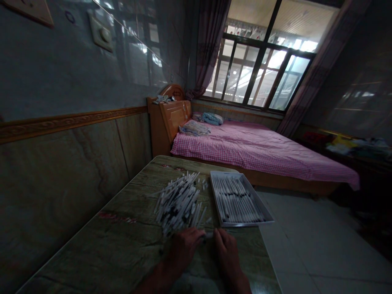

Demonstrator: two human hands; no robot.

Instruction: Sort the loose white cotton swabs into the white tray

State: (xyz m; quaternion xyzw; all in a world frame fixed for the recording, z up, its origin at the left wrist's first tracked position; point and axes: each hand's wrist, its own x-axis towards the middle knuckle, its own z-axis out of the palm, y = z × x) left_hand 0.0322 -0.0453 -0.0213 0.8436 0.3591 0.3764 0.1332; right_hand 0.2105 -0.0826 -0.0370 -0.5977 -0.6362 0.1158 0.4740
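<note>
This is a bedroom in a home, dim and lit only by daylight. A wide bed [263,153] under a pink checked sheet fills the far side, with a carved wooden headboard [171,118] and folded bedding [196,128] at its head. Behind it a large barred window [260,77] is framed by a dark curtain [208,45]. The walls have glossy tiling with a wooden trim band [70,120] and a round wall dial [102,36]. The floor [321,245] is pale tile. In the foreground, a marble-patterned table [122,237] stands against the wall, bearing a heap of thin white sticks [180,202] and a tray [239,200] filled with more.
</note>
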